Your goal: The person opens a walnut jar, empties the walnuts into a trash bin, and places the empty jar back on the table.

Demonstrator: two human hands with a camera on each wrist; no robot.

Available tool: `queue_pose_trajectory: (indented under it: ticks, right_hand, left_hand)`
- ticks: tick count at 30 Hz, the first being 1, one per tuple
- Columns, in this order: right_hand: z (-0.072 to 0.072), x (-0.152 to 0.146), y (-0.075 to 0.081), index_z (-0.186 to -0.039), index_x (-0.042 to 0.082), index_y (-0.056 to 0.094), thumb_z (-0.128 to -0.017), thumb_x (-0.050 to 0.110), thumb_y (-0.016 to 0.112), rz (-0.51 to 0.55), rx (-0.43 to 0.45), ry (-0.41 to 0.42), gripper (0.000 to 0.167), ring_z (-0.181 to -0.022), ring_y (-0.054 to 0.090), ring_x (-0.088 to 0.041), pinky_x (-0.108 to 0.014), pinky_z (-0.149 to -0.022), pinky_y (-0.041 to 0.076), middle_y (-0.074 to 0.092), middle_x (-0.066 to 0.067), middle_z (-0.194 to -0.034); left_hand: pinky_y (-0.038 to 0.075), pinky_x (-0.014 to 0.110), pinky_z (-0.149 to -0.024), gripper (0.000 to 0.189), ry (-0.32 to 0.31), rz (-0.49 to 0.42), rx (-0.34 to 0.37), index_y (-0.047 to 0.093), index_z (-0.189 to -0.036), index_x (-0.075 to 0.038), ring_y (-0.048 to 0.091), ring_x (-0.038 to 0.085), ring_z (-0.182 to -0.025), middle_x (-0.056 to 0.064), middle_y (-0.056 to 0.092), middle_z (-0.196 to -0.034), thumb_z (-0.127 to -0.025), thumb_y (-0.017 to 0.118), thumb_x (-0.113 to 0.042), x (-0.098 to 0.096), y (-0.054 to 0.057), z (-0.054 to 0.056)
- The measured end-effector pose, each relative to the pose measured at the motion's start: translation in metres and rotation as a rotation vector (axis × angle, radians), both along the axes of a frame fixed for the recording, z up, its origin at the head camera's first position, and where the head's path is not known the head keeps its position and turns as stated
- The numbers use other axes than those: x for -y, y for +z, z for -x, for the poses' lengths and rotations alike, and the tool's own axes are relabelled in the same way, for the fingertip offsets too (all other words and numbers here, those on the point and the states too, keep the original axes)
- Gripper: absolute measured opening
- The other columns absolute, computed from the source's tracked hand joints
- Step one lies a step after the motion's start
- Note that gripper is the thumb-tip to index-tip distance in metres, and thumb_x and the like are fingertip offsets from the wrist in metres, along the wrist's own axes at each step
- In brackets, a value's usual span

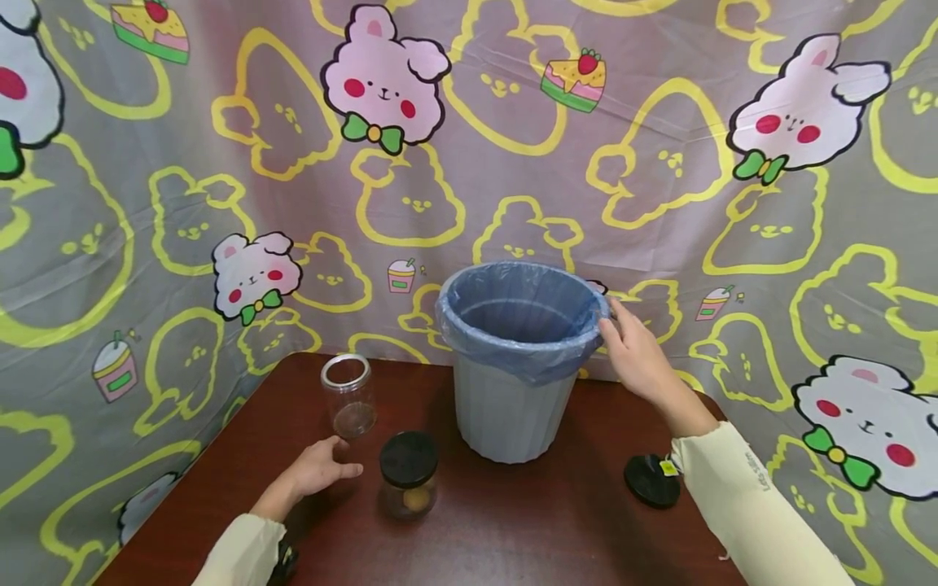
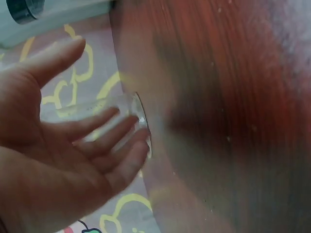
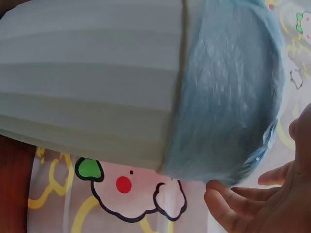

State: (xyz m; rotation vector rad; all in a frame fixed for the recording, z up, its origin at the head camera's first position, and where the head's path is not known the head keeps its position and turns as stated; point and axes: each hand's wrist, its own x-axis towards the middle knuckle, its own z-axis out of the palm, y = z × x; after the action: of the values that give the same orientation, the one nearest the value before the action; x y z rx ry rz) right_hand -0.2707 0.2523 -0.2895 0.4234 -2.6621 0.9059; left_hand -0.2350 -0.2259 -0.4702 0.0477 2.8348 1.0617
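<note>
A grey ribbed trash bin [image 1: 513,415] stands upright on the table, its rim wrapped in a blue plastic liner [image 1: 528,366]. At the rim's right side is my right hand [image 1: 636,350], fingertips right at the liner's edge in the right wrist view. My left hand [image 1: 313,472] is held over the table with fingers loosely extended and nothing in them. Just beyond it stands a clear lidless jar [image 1: 350,399], partly behind the fingers in the left wrist view. To its right is a jar with a black lid [image 1: 408,460], holding a small round brownish item [image 1: 416,498].
A black round lid [image 1: 650,482] lies on the right of the dark reddish-brown table [image 1: 528,529], close to the right sleeve [image 1: 747,496]. Behind the table hangs a cartoon-printed curtain [image 1: 469,187], which also closes off both sides.
</note>
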Motion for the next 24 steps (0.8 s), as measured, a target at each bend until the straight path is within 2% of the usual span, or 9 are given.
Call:
queue_pose_trajectory:
  ticks: [4,9,15,19,24]
  right_hand:
    - [-0.016,0.002,-0.005,-0.147,-0.001,0.022,-0.102,0.039,0.03,-0.016,-0.038,-0.003,0.061,-0.127,0.038,-0.041,-0.056,-0.098,0.032,0.038,-0.024,-0.14]
    - [-0.035,0.007,-0.014,-0.14,0.0,0.038,-0.102,0.039,0.034,-0.028,-0.083,0.001,0.055,-0.111,0.052,-0.036,-0.053,-0.088,0.041,0.048,-0.02,-0.129]
    - [-0.053,0.015,-0.031,-0.13,0.0,0.047,-0.1,0.033,0.043,-0.009,-0.142,0.014,0.044,-0.102,0.056,-0.029,-0.048,-0.082,0.046,0.057,-0.014,-0.114]
    - [-0.061,0.024,-0.042,-0.123,0.001,0.053,-0.099,0.026,0.048,-0.022,-0.178,0.03,0.035,-0.092,0.058,-0.023,-0.043,-0.076,0.047,0.06,-0.008,-0.106]
    - [-0.066,0.038,-0.057,-0.116,0.003,0.057,-0.098,0.025,0.052,-0.051,-0.17,0.061,0.029,-0.081,0.055,-0.014,-0.037,-0.071,0.046,0.059,-0.001,-0.096]
  left_hand:
    - [0.043,0.051,-0.087,0.051,-0.11,-0.048,-0.044,0.057,-0.115,0.005,0.055,0.036,-0.106,0.019,0.061,-0.113,-0.076,0.078,-0.021,-0.005,0.001,-0.004]
    - [0.045,0.051,-0.087,0.051,-0.212,-0.128,-0.047,0.056,-0.115,0.004,0.057,0.037,-0.106,0.019,0.06,-0.114,-0.074,0.08,-0.014,-0.008,-0.002,-0.005]
    - [0.051,0.043,-0.076,0.043,-0.305,-0.197,-0.119,0.055,-0.112,0.006,0.061,0.039,-0.095,0.023,0.06,-0.108,-0.074,0.074,0.0,-0.008,-0.007,-0.005]
    - [0.052,0.033,-0.071,0.033,-0.367,-0.208,-0.207,0.056,-0.109,0.007,0.064,0.033,-0.088,0.021,0.062,-0.101,-0.077,0.065,0.009,-0.011,-0.01,-0.003]
    - [0.052,0.028,-0.067,0.025,-0.383,-0.2,-0.302,0.058,-0.103,0.005,0.065,0.023,-0.079,0.015,0.064,-0.092,-0.08,0.059,0.014,-0.016,-0.013,0.001]
